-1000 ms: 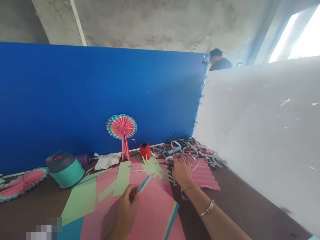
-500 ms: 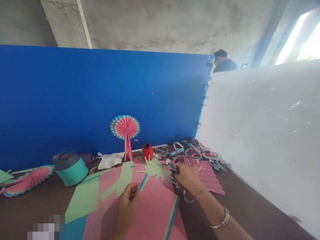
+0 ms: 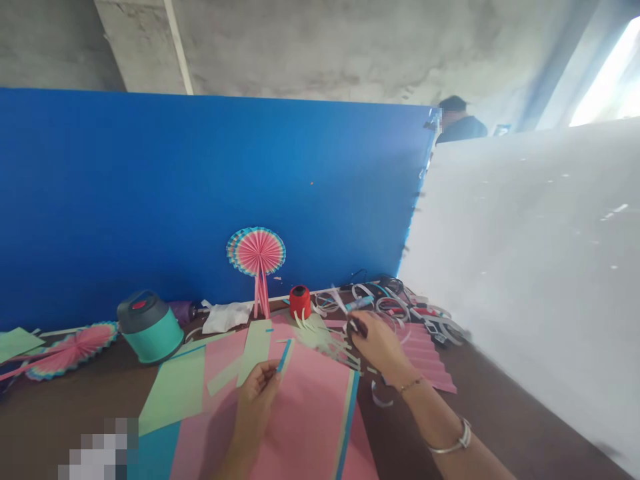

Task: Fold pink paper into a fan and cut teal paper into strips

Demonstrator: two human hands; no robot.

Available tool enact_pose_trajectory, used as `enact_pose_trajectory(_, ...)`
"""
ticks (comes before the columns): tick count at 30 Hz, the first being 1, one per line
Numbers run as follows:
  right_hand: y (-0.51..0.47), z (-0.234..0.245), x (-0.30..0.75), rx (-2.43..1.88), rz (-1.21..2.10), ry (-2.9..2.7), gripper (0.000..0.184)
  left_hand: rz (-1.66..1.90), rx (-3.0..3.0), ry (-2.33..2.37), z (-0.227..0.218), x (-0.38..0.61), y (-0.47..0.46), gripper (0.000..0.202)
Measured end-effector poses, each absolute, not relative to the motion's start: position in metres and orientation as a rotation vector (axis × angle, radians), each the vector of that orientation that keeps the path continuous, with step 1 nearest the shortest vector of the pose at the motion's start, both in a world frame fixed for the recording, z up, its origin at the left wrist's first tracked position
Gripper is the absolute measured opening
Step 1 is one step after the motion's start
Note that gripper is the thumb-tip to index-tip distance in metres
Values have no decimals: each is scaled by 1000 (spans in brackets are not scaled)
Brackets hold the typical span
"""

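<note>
My left hand is closed in a pinch at the upper left edge of a pink paper sheet. A narrow blue and cream strip runs along that edge beside my fingertips, and a similar strip borders the sheet's right side. My right hand grips dark-handled scissors whose pale blades point up and away, blurred. Below it lie thin pale green paper cuttings. Under the pink sheet are pale green paper and blue paper.
A pleated pink paper fan stands against the blue partition; another fan lies left. Nearby are a teal container, red thread spool, white packet, corrugated pink paper and tangled strips. A person is beyond.
My right hand has raised and turned the scissors, so the blades point upward. My left hand keeps its pinch on the pink sheet. The view has shifted slightly left.
</note>
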State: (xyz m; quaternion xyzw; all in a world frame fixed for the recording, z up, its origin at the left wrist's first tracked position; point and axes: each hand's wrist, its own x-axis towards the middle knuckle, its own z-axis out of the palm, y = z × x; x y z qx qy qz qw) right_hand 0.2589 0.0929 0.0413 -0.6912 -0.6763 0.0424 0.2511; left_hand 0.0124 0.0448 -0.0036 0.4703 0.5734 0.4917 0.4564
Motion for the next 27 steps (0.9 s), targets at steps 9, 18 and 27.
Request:
enact_pose_trajectory(9, 107, 21, 258, -1302, 1012, -1856, 36, 1233, 1158, 1365, 5, 14, 41, 34)
enact_pose_trajectory(18, 108, 11, 255, -1126, 1318, -1843, 32, 1214, 1100, 1415, 31, 18, 29, 27)
enact_pose_trajectory(27, 108, 6, 251, -1103, 1276, -1894, 31, 1230, 1109, 1420, 16, 21, 39, 28)
